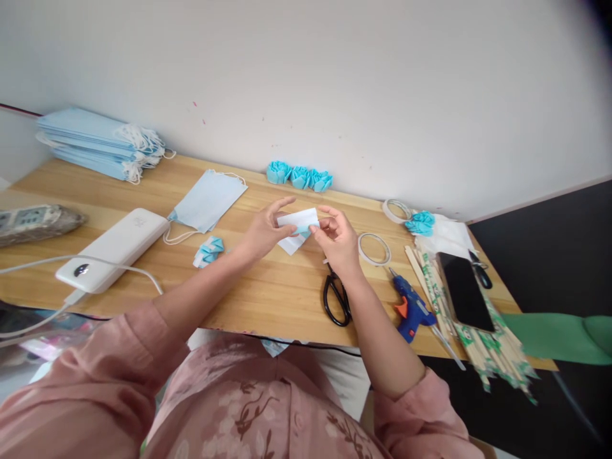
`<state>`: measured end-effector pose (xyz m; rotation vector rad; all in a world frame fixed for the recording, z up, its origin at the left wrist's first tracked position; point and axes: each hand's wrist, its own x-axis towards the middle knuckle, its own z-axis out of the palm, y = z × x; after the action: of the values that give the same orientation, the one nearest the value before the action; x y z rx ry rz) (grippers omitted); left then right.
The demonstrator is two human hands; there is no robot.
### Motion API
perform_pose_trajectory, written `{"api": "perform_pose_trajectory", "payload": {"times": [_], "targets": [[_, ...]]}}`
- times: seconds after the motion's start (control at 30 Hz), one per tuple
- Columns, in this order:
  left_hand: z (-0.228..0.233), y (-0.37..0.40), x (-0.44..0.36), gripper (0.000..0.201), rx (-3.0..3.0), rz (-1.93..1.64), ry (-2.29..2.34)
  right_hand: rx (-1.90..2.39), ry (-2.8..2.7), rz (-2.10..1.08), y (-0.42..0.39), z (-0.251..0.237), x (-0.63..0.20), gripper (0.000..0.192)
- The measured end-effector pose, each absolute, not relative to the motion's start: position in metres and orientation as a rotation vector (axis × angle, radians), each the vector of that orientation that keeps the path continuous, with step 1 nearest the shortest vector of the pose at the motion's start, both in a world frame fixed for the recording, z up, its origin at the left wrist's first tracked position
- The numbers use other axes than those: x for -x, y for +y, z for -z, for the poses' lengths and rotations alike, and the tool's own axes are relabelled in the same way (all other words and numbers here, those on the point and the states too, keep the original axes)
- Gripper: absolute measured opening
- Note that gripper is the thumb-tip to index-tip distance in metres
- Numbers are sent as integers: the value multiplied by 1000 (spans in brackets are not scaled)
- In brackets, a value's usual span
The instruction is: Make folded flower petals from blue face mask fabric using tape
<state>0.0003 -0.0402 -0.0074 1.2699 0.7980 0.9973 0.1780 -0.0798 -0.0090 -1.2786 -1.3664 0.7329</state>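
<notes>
Between my two hands, above the middle of the table, is a small piece of white and light blue mask fabric (297, 220), partly folded. My left hand (268, 228) pinches its left side between thumb and fingers. On the right side, my right hand (337, 242) grips it with thumb and curled fingers. Black-handled scissors (337, 299) lie below my right hand, their blades mostly hidden. To the left of my left hand sits a small folded blue and white piece (209, 251). Behind my hands, three blue fabric flowers (299, 177) stand in a row against the wall.
Face masks (208, 199) lie at left, with a mask stack (95, 143) behind. A white power bank (115, 248) trails cables. At right are tape rolls (374, 249), a blue glue gun (412, 306), wrapped chopsticks (492, 360), a phone (463, 290) and another blue flower (420, 223).
</notes>
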Motion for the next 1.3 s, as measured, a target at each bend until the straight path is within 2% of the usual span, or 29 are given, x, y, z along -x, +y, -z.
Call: {"api": "perform_pose_trajectory", "payload": {"times": [0.17, 0.3, 0.5, 0.57, 0.67, 0.73, 0.93, 1.1, 1.23, 1.3], "targets": [[6, -43, 0, 73, -1533, -1009, 893, 1226, -1400, -914, -79, 10, -179, 65], [-1, -50, -1, 75, -1632, -1081, 936, 1291, -1497, -900, -81, 11, -178, 61], [-12, -50, 0, 87, -1060, -1168, 682, 1267, -1356, -909, -81, 6, -177, 57], [-11, -49, -2, 73, -889, -1075, 596, 1236, -1319, -907, -81, 6, -177, 57], [-3, -48, -5, 42, -828, -904, 562, 1249, -1344, -891, -81, 8, -177, 56], [1, -47, -5, 33, -858, -855, 608, 1257, -1372, -895, -81, 10, -176, 55], [1, -46, -2, 28, -945, -899, 835, 1253, -1387, -917, -82, 10, -175, 54], [-4, -46, 0, 26, -968, -912, 812, 1257, -1447, -909, -81, 13, -176, 55], [-5, -43, 2, 25, -843, -967, 689, 1309, -1492, -809, -79, 16, -180, 51], [-5, -41, 4, 24, -791, -1001, 679, 1345, -1511, -662, -78, 15, -184, 50]]}}
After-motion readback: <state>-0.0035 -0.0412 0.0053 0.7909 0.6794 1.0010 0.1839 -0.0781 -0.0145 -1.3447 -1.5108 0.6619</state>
